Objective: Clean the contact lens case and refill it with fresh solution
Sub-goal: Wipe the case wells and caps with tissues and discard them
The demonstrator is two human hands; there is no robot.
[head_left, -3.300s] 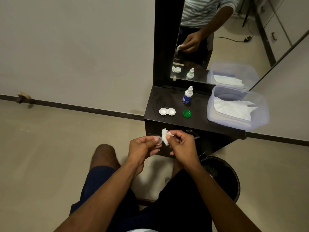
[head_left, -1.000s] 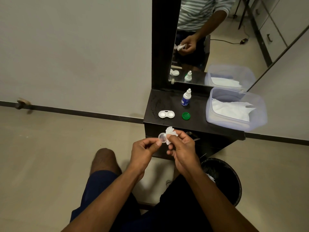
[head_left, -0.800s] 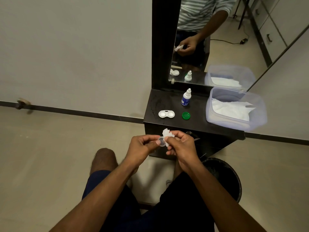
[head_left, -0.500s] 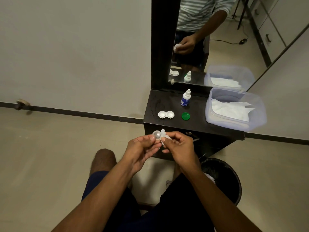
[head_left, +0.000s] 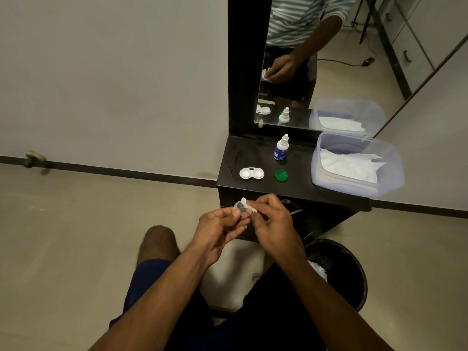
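My left hand (head_left: pixel 217 228) pinches a small clear round lens-case cap (head_left: pixel 239 206) in front of the dark table. My right hand (head_left: pixel 272 219) pinches a scrap of white tissue (head_left: pixel 249 205) and holds it against the cap. The white double-well lens case (head_left: pixel 251 173) lies open on the dark table top (head_left: pixel 298 188). A green cap (head_left: pixel 281 175) lies just right of the case. The small solution bottle (head_left: pixel 281 148), white with a blue label, stands upright behind them.
A clear plastic tub (head_left: pixel 391 173) with white tissues sits at the table's right end. A mirror (head_left: pixel 304 59) rises behind the table. A black waste bin (head_left: pixel 339 272) with crumpled tissue stands on the floor beside my right forearm.
Both hands have stayed together before the table edge. The tissue has been worked in and out of the clear cap, which the left fingers have turned and shifted slightly left.
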